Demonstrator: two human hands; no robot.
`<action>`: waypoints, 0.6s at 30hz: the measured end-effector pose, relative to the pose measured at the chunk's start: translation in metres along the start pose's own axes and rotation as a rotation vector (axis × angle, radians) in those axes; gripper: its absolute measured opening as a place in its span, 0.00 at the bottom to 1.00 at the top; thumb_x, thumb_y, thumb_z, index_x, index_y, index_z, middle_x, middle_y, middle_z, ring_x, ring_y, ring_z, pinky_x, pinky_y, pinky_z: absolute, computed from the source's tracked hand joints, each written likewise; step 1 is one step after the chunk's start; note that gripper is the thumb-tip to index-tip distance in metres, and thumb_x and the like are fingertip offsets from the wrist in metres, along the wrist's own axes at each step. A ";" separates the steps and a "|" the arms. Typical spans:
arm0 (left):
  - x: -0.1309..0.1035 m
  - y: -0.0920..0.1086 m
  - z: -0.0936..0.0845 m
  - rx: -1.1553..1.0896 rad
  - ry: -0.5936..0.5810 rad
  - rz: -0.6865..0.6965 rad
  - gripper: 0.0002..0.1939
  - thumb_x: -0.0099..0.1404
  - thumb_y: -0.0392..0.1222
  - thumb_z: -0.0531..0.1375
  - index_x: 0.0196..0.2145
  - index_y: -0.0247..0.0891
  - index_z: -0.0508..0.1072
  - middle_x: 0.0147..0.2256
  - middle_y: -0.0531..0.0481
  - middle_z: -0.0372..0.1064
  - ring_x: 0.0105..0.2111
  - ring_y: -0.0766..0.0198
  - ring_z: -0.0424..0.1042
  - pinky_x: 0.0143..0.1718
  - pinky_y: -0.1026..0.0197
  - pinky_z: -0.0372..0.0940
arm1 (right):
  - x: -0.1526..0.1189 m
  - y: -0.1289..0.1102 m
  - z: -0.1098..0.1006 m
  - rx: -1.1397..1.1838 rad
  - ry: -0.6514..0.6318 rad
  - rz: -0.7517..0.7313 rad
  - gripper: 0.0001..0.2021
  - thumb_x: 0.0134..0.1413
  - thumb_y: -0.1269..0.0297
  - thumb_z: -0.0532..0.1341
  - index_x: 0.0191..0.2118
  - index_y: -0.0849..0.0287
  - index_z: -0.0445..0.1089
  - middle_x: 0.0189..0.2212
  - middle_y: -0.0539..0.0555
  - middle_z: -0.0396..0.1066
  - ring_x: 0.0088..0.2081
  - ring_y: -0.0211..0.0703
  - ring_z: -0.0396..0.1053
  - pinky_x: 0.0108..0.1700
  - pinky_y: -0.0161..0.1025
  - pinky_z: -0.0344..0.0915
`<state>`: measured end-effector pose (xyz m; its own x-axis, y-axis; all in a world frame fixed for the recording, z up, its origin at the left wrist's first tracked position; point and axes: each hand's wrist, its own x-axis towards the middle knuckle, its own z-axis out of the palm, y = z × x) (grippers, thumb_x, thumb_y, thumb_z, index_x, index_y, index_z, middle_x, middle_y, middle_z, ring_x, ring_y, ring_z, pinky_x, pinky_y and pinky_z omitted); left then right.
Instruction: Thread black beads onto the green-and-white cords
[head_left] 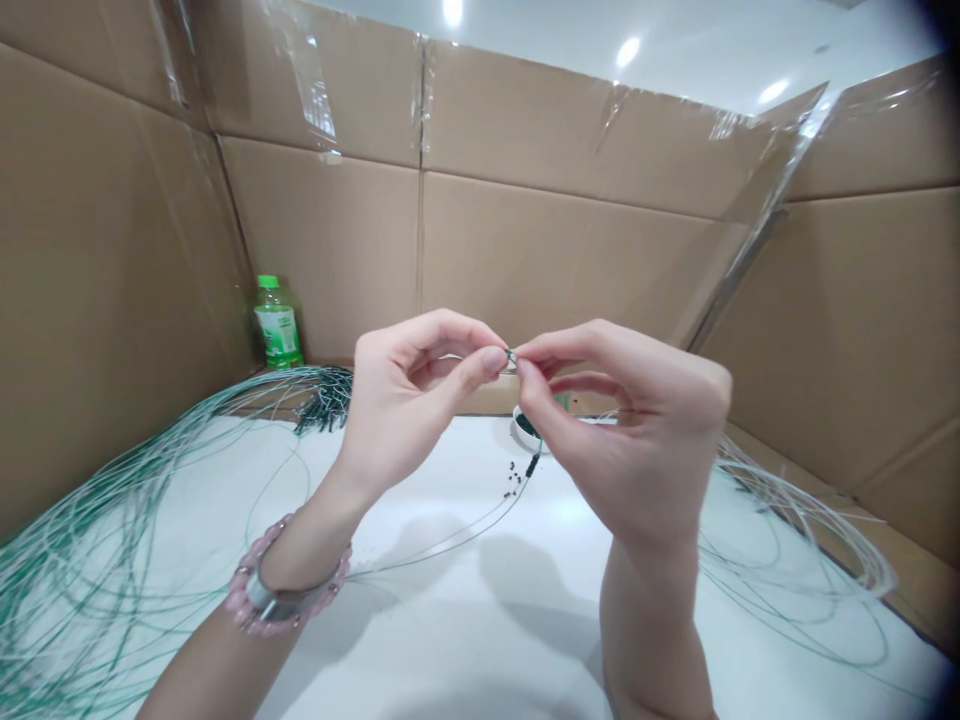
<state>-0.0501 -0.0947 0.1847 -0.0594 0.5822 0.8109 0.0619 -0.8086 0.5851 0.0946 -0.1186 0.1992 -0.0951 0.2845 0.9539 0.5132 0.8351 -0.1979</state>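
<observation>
Both hands are raised above the white table, fingertips almost meeting. My left hand [409, 390], with a pink bead bracelet at the wrist, pinches a tiny dark piece [510, 355] between thumb and index finger. From the other side, my right hand [619, 400] is closed in a pinch at the same spot, on what looks like the end of a thin wire [487, 527]. The wire carries a black sleeve [532, 466] just under my right hand and runs down to the left across the table. Fingertips cover most of the joint.
A small white bowl [520, 432] with dark contents stands behind my right hand; several black bits [514, 478] lie before it. Bundled green and white wires [97, 540] spread at left, more loops [817, 530] at right. A green bottle [277, 325] stands by cardboard walls [585, 250].
</observation>
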 end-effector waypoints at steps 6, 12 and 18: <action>-0.001 -0.003 0.000 0.041 -0.005 0.062 0.02 0.56 0.34 0.66 0.29 0.39 0.78 0.28 0.55 0.76 0.27 0.72 0.74 0.30 0.74 0.70 | -0.001 0.003 -0.002 0.015 -0.038 0.006 0.09 0.52 0.76 0.63 0.28 0.52 0.71 0.24 0.43 0.74 0.25 0.35 0.72 0.30 0.32 0.74; 0.000 -0.003 -0.001 0.009 -0.043 0.057 0.02 0.59 0.36 0.64 0.29 0.39 0.78 0.26 0.55 0.76 0.26 0.72 0.74 0.29 0.72 0.70 | -0.001 0.005 0.000 0.091 -0.035 0.080 0.07 0.52 0.72 0.65 0.28 0.52 0.71 0.25 0.43 0.76 0.27 0.36 0.75 0.30 0.31 0.75; 0.000 -0.006 0.003 0.083 0.007 0.161 0.03 0.59 0.34 0.64 0.27 0.37 0.76 0.25 0.56 0.74 0.26 0.73 0.73 0.29 0.73 0.69 | 0.001 0.007 0.001 0.068 -0.154 0.195 0.06 0.51 0.71 0.63 0.26 0.54 0.69 0.26 0.47 0.76 0.29 0.37 0.74 0.28 0.32 0.73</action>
<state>-0.0479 -0.0898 0.1810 -0.0490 0.4452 0.8941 0.1533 -0.8812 0.4472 0.0969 -0.1115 0.1983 -0.1316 0.5069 0.8519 0.4766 0.7859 -0.3940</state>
